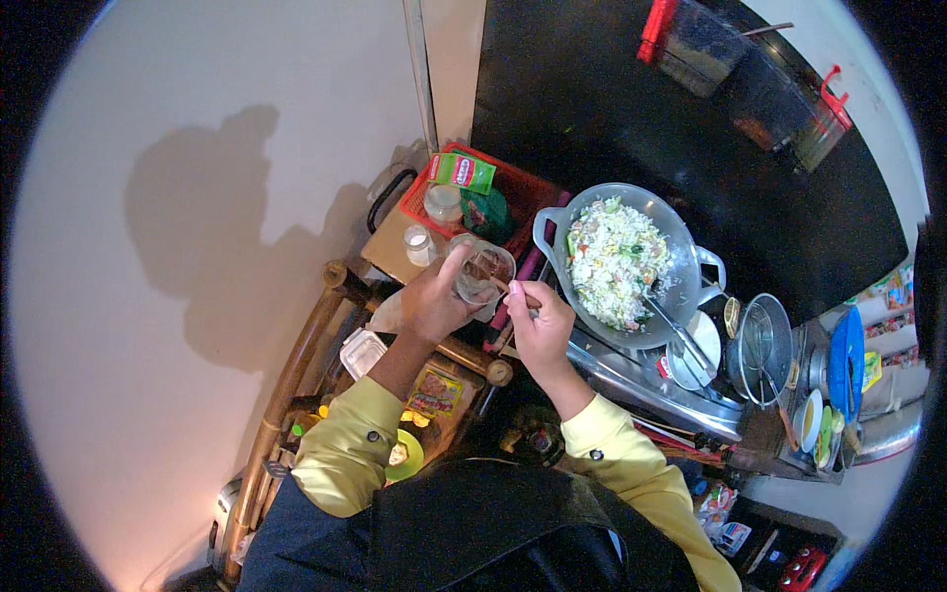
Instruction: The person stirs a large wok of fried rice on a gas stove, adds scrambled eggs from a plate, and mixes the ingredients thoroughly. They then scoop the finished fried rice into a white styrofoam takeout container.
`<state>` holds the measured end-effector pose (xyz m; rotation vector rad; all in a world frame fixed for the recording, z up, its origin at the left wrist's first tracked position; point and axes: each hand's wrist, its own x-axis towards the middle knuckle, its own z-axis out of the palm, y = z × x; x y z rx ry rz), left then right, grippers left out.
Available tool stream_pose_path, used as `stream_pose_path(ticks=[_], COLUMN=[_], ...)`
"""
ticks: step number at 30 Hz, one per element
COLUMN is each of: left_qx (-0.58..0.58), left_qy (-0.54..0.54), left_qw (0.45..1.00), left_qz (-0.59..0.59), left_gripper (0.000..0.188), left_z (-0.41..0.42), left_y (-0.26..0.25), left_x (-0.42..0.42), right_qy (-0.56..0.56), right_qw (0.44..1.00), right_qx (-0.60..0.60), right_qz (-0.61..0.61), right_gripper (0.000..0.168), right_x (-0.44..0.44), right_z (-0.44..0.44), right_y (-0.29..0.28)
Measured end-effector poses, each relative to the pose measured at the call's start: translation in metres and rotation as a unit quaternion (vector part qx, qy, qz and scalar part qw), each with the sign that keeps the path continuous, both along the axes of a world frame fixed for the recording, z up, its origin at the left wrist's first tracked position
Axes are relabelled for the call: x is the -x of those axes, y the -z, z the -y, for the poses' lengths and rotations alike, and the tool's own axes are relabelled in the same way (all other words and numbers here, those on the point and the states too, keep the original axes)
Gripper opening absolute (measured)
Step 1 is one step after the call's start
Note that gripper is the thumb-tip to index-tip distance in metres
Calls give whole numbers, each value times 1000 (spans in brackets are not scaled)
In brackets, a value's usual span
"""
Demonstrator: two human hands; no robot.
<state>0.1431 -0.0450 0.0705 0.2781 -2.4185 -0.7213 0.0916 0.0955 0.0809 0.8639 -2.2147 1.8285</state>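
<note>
My left hand (433, 296) is closed around a clear container (484, 270), tilted so that its opening shows. In my right hand (541, 318) is the handle of a small wooden spoon (499, 284), whose far end is inside the container; what the container holds is hard to tell. To the right, a large metal wok (684, 285) stands on the stove (651, 388), holding fried rice (618, 259) with egg and green vegetables. A metal-handled ladle or turner (677, 329) rests in the rice. A small open jar of white powder (419, 244) stands just beyond my left hand.
A red plastic basket (422, 200) holds a green packet (462, 172), a jar and a green bag. Right of the wok are a white bowl (699, 348) and a pan with a wire strainer (762, 340). A bamboo frame (300, 370) stands at left. Clear bins with red parts (769, 89) are at upper right.
</note>
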Motion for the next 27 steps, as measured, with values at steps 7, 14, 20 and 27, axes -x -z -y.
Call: stream_pose_path(ticks=[7, 14, 20, 27], left_qx=[-53, -163, -244, -340], left_qy=[-29, -61, -59, -67], left_qw=[997, 978, 963, 925], left_qz=[44, 113, 93, 157], left_gripper=[73, 80, 78, 76], left_z=[-26, -20, 4, 33], left_y=[0, 23, 96, 163], left_x=[-6, -5, 5, 31], right_qy=[30, 88, 301, 273], right_qw=[894, 889, 932, 941], right_qx=[244, 293, -195, -194], right_qz=[374, 342, -54, -42], right_gripper=[21, 18, 18, 11], right_x=[-12, 11, 93, 74], right_z=[-24, -70, -150, -105], right_y=[12, -15, -22, -42])
